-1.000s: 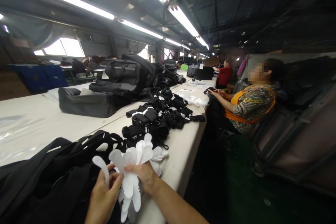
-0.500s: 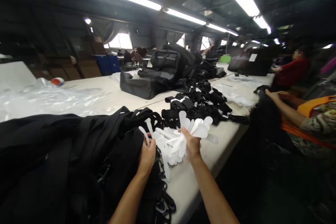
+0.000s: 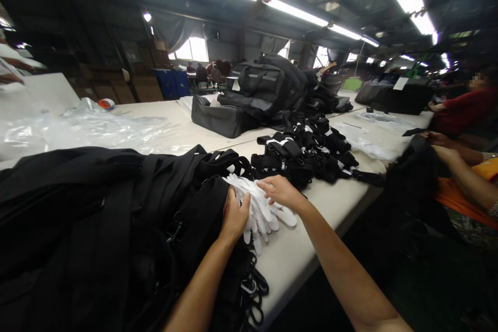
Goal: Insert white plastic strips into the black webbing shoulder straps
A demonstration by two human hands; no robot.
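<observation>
A fanned bunch of white plastic strips (image 3: 259, 210) with rounded ends lies at the near edge of the worktable. My left hand (image 3: 235, 213) is closed around the bunch's left side, thumb in front; its other fingers are partly hidden. Over the upper right of the strips reaches my right hand (image 3: 283, 192), fingers stretched out and touching or just above them. A large pile of black fabric bags and straps (image 3: 112, 207) fills the left, right against my left hand. Metal clips (image 3: 249, 285) hang from straps below the strips.
Black rolled straps (image 3: 307, 148) are heaped behind my hands. Farther back stand black bags (image 3: 257, 93). Clear plastic sheeting (image 3: 128, 127) covers the table's left side. At right, a co-worker's hands (image 3: 445, 150) hold black fabric beside the table edge (image 3: 350, 218).
The strips, spread loosely before, now lie bunched lower and more aligned. My right hand has opened from its grip and moved to their top. The left hand has closed onto the bunch.
</observation>
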